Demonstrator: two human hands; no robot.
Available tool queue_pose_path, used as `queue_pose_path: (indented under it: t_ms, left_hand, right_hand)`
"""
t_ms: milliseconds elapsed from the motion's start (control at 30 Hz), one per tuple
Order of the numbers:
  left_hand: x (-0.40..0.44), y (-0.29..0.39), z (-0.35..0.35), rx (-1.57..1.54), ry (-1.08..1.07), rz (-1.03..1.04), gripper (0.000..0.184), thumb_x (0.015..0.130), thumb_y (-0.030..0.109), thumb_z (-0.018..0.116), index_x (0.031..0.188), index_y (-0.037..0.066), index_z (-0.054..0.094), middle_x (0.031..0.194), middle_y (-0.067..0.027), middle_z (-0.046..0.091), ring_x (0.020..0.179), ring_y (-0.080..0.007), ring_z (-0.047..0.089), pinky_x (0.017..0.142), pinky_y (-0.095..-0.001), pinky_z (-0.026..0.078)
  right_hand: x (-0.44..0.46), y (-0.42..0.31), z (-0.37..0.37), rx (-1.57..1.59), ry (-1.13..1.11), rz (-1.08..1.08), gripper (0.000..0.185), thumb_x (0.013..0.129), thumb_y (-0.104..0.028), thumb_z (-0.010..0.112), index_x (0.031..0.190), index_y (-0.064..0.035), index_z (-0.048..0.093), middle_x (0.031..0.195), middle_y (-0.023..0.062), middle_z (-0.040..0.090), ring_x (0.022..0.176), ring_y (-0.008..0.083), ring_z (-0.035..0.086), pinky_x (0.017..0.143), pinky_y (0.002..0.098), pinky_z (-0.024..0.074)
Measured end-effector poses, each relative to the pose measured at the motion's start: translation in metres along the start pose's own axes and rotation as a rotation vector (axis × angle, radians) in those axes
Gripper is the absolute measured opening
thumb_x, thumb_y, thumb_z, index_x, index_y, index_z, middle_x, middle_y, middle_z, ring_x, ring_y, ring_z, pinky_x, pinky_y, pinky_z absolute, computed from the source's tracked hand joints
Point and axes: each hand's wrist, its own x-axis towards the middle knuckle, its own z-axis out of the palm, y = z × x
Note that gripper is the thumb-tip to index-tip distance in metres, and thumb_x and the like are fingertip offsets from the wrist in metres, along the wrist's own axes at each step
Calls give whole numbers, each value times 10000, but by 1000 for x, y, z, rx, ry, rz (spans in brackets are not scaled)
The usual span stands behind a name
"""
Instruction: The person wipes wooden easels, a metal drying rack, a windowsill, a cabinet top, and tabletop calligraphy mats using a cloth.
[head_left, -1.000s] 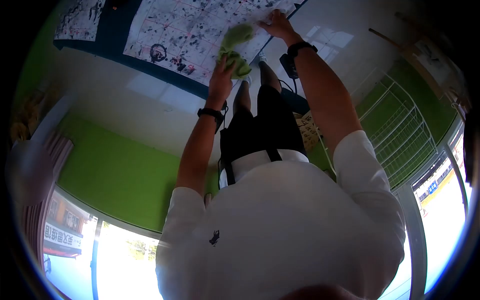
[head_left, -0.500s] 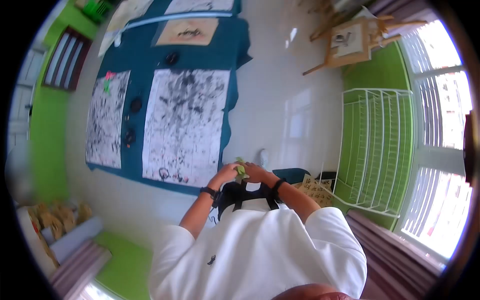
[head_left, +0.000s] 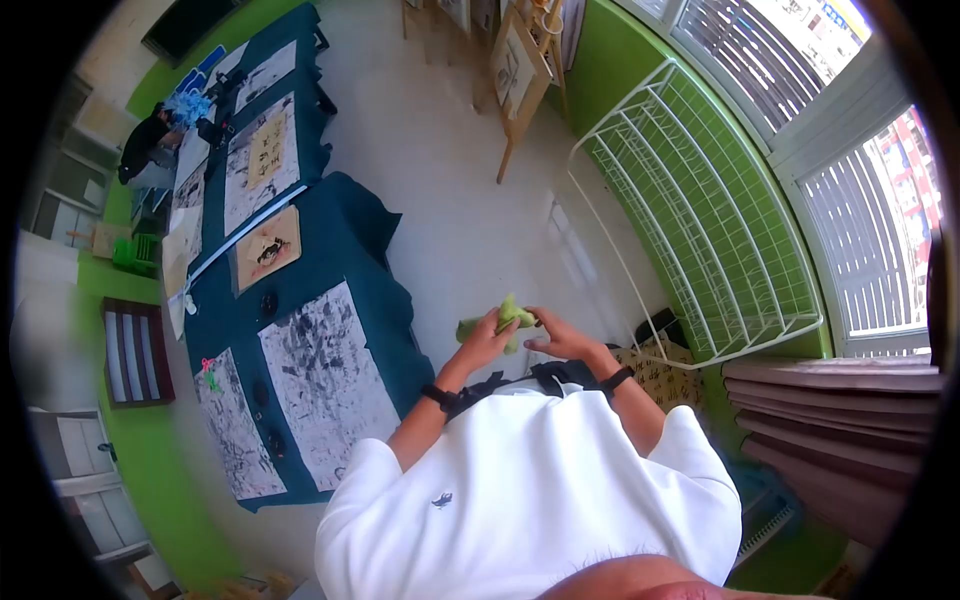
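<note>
A crumpled light-green cloth (head_left: pixel 513 314) is in front of my waist, bunched up and partly hidden by fingers. My left hand (head_left: pixel 484 340) is closed around its left part, and green shows on both sides of the fingers. Close by on the right is my right hand (head_left: pixel 563 338), its fingertips at the cloth's right edge. A gap shows between its thumb and fingers. Whether those fingertips pinch the cloth is too small to tell. Both wrists wear black bands.
On my left, a long table with a dark green cover (head_left: pixel 350 225) bears ink-marked sheets (head_left: pixel 330 380) and dark dishes. A white wire rack (head_left: pixel 700 220) stands right, under the windows. An easel (head_left: pixel 520 75) stands ahead. Another person (head_left: pixel 150 150) bends over the table's far end.
My view has swung, bringing the table's far end and the other person into sight. My hands have moved apart, and more of the green cloth shows between them.
</note>
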Motion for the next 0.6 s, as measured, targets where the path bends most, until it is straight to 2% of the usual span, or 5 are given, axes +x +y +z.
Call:
queue_pose_path:
  t_ms: [33, 233, 333, 500, 600]
  left_hand:
    - [14, 18, 10, 23, -79, 81, 335, 956, 258, 561, 1206, 35, 560, 901, -153, 653, 813, -312, 642, 741, -382, 498]
    - [89, 84, 25, 123, -61, 203, 417, 961, 275, 547, 1294, 43, 447, 893, -198, 664, 816, -315, 671, 720, -389, 498]
    - [131, 86, 16, -5, -116, 130, 391, 953, 287, 562, 1210, 11, 458, 974, -227, 659, 916, -335, 665, 798, -404, 499]
    - [200, 98, 7, 118, -282, 121, 412, 909, 228, 631, 1219, 15, 463, 1001, -187, 667, 911, -269, 665, 795, -366, 499]
    - [265, 101, -4, 44, -451, 74, 451, 874, 187, 672, 1242, 27, 465, 996, -160, 668, 861, -233, 663, 779, -346, 509]
  right_hand:
    - [-2, 2, -8, -108, 114, -221, 496, 897, -219, 641, 1328, -77, 440, 1083, 144, 648, 1055, 331, 597, 867, 445, 465]
    - [15, 32, -76, 148, -17, 93, 294, 847, -140, 621, 1097, 10, 585, 1139, 170, 553, 1043, 336, 546, 846, 405, 465]
    - [38, 33, -107, 467, 236, 42, 241, 844, -100, 582, 1057, 12, 585, 1080, 166, 547, 969, 330, 550, 811, 379, 471]
    - [101, 32, -188, 83, 692, -160, 188, 779, -33, 591, 957, 27, 583, 1030, 144, 539, 944, 305, 539, 813, 350, 452]
    - [137, 13, -242, 33, 613, 14, 146, 736, -26, 633, 865, 30, 598, 932, 130, 538, 922, 294, 562, 777, 368, 464]
